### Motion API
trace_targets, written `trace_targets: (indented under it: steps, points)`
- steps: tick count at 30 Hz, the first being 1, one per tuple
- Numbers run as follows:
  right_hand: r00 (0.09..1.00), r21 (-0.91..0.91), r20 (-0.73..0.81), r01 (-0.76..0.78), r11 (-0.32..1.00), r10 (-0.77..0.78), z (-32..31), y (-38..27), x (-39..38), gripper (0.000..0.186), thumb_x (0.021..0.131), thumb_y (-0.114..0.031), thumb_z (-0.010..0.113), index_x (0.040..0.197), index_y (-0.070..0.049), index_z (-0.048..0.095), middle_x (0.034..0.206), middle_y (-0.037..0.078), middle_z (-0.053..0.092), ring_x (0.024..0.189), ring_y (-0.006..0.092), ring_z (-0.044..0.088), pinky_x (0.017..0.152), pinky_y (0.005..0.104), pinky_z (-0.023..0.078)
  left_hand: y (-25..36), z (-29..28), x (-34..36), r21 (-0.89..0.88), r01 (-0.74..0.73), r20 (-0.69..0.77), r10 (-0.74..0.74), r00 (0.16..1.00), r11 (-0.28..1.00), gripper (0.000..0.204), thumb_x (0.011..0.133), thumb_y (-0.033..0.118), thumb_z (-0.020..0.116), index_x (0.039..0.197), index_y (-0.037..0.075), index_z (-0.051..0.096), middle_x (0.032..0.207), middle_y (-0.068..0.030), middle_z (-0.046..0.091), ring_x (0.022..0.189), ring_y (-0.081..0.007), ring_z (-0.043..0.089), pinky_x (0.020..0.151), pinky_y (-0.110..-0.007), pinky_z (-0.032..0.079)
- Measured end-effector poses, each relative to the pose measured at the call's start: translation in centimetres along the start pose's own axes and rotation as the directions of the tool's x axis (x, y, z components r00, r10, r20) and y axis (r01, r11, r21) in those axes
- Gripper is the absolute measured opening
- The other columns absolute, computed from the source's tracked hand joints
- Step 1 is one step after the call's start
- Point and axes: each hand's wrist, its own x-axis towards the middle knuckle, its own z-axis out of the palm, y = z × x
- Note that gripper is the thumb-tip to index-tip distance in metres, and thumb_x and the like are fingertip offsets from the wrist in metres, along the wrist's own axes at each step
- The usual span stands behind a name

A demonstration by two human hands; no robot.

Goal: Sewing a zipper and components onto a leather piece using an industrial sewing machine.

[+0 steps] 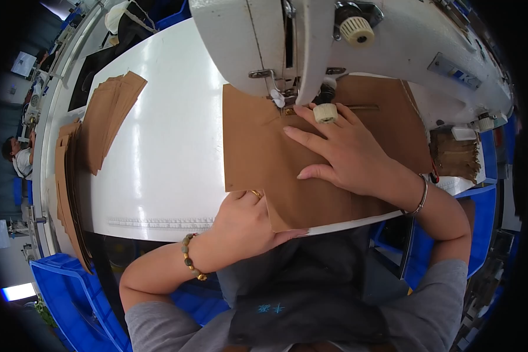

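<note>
A large brown fabric piece (252, 141) lies on the white table under the head of a sewing machine (276, 41). A narrow slot with a zipper (364, 107) runs across its upper part, one end close to the needle area. My right hand (349, 149) rests flat on the fabric, fingers spread, with the fingertips just in front of the presser foot. At the near edge, my left hand (243, 223) is closed on the fabric's lower left corner. Its fingertips are partly hidden by the cloth, and the thumb shows along the near edge.
Stacks of brown cut pieces (108, 117) lie at the table's left, more (67, 182) along its edge. A brown piece with a zipper (454, 155) sits at the right. Blue bins (76, 293) stand below both sides. Another person (23, 158) is far left.
</note>
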Motion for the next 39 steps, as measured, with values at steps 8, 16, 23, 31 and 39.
trace_targets:
  steps: [8,16,23,31,39]
  points:
    - [0.997,0.078,-0.055,0.054,0.996,-0.049,1.0,1.1,-0.6,0.071,0.089,-0.057,0.074,0.143,-0.012,0.065,0.153,0.018,0.053,0.147,0.0369,0.045,0.115,0.0657,0.039,-2.8,-5.4,-0.9,0.006,-0.100,-0.027,0.100,0.995,0.995,0.033,0.080,0.037,0.087,0.090,0.011,0.070,0.085,-0.0017,0.066,0.077,-0.0191,0.063,0.063,-0.029,0.050]
    - [0.993,0.033,-0.065,0.101,0.994,-0.098,-0.2,1.2,0.7,0.063,0.084,-0.052,0.078,0.130,-0.009,0.073,0.143,0.016,0.062,0.137,0.0323,0.054,0.114,0.0590,0.041,-4.4,-1.2,4.6,0.219,0.123,-0.055,-0.113,0.992,0.968,0.060,0.078,0.043,0.087,0.120,0.003,0.073,0.121,-0.0114,0.072,0.117,-0.0335,0.068,0.094,-0.040,0.056]
    - [0.986,0.025,-0.136,0.103,0.994,-0.099,0.0,1.2,1.1,0.056,0.081,-0.049,0.079,0.117,-0.007,0.077,0.128,0.013,0.069,0.124,0.0262,0.062,0.108,0.0478,0.046,-4.0,0.0,4.5,0.173,0.175,0.045,-0.185,0.982,0.969,0.078,0.074,0.048,0.086,0.135,0.001,0.068,0.132,-0.0137,0.068,0.125,-0.0353,0.065,0.106,-0.044,0.052]
    - [0.988,-0.004,-0.119,0.094,0.996,-0.094,0.4,1.0,1.1,0.060,0.080,-0.048,0.079,0.126,-0.010,0.075,0.116,0.018,0.072,0.118,0.0369,0.064,0.115,0.0544,0.044,-4.3,-0.4,4.9,0.171,0.151,0.038,-0.160,0.986,0.974,0.078,0.073,0.050,0.086,0.131,0.001,0.069,0.124,-0.0128,0.070,0.115,-0.0326,0.068,0.103,-0.044,0.052]
    - [0.991,0.009,-0.098,0.092,0.996,-0.090,0.5,1.0,1.1,0.063,0.078,-0.049,0.080,0.126,-0.008,0.075,0.119,0.019,0.071,0.122,0.0357,0.062,0.118,0.0524,0.041,-4.5,-0.5,5.3,0.164,0.150,0.058,-0.161,0.985,0.975,0.078,0.073,0.052,0.084,0.130,0.000,0.069,0.116,-0.0124,0.069,0.109,-0.0324,0.068,0.104,-0.046,0.051]
